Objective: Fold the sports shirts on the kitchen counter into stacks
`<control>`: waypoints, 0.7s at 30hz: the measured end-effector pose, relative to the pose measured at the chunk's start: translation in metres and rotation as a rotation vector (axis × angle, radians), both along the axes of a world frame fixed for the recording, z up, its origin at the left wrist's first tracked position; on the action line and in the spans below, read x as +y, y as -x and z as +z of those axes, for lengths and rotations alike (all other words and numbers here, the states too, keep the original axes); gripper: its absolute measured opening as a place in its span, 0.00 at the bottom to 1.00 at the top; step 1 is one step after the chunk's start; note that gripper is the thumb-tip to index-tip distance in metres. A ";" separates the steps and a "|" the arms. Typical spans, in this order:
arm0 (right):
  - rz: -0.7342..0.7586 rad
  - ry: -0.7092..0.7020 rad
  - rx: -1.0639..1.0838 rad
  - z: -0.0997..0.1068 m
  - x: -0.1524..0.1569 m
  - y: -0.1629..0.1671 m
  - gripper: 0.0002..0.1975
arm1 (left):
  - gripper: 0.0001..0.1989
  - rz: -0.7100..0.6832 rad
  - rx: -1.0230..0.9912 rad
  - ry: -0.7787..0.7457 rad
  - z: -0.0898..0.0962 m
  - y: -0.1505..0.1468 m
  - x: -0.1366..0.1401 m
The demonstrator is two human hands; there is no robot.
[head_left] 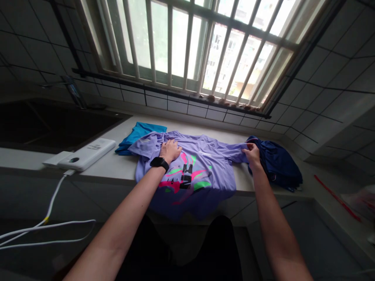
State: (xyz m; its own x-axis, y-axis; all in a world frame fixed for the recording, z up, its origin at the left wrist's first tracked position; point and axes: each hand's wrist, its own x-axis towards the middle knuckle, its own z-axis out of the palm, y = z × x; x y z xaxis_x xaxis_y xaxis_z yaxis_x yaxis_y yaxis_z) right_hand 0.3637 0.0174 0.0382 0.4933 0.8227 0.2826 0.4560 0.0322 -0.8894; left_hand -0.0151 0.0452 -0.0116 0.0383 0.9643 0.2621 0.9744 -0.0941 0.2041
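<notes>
A purple T-shirt [218,169] with a pink, green and black print lies spread on the white counter, its lower part hanging over the front edge. My left hand [170,150], a black watch on its wrist, rests flat on the shirt's upper left with fingers spread. At the other side, my right hand [252,153] pinches the end of the right sleeve and draws it out sideways. Under the left sleeve, folded blue cloth [150,127] shows in part. Dark navy clothing [278,160] sits in a heap just beside my right hand.
A white power bank [93,153] with a plugged-in white cable [54,199] lies near the counter's [123,168] front edge at left. Further left is a dark sink [38,121] with a tap [74,91]. A barred window [187,47] rises behind. A red strip [336,198] lies at right.
</notes>
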 end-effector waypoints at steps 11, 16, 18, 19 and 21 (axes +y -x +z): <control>0.407 0.149 -0.203 0.011 -0.007 0.041 0.13 | 0.26 0.007 0.008 0.030 0.003 0.000 -0.003; 0.379 0.247 -0.737 -0.005 -0.013 0.056 0.20 | 0.25 0.005 0.021 0.035 0.005 -0.001 -0.003; 0.419 0.222 -0.844 -0.010 -0.016 0.068 0.22 | 0.25 0.003 0.023 0.034 0.004 0.000 -0.003; 0.462 0.212 -0.879 -0.012 -0.016 0.074 0.21 | 0.25 0.002 0.021 0.033 0.003 0.000 -0.002; 0.532 0.231 -0.925 -0.014 -0.013 0.087 0.16 | 0.25 -0.001 0.019 0.031 0.002 0.000 -0.001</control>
State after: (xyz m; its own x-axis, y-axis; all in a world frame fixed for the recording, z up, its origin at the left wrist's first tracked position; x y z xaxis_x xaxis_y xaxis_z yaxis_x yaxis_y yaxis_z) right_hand 0.2763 0.0042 0.0244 -0.2651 0.9486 0.1728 0.9286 0.2994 -0.2191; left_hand -0.0154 0.0441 -0.0094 0.0443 0.9719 0.2310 0.9780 -0.0894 0.1886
